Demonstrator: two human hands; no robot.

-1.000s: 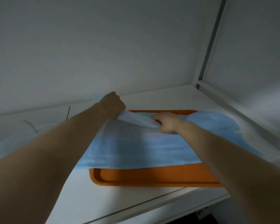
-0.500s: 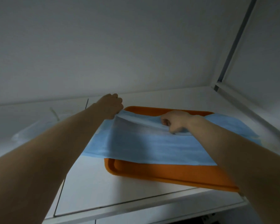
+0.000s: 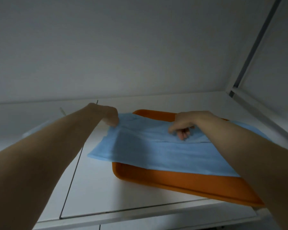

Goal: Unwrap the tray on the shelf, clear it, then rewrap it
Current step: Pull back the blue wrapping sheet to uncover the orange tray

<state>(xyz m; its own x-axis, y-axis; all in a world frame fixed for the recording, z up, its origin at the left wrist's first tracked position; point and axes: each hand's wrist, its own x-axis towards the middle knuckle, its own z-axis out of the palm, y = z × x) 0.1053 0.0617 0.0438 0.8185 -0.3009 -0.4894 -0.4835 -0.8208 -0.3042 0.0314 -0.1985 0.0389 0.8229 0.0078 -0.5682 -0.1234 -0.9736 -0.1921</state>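
Note:
An orange tray (image 3: 181, 181) lies on the white shelf (image 3: 93, 188), its near rim bare. A light blue wrap sheet (image 3: 156, 151) covers most of the tray and hangs over its left edge. My left hand (image 3: 106, 116) pinches the sheet's far left corner beyond the tray. Over the far middle of the tray, my right hand (image 3: 184, 123) has its fingers curled down round a fold of the sheet. Whatever is on the tray is hidden under the sheet.
The white back wall (image 3: 140, 55) rises close behind the tray. A grey upright post (image 3: 249, 52) and side rail close off the right. A thin clear item (image 3: 62, 112) lies at the far left of the shelf. A seam (image 3: 73, 175) runs front to back through the shelf.
Both hands have drawn the sheet's far edge toward me, so it lies flatter over the tray. The white underside seen before is now covered. The view has shifted left.

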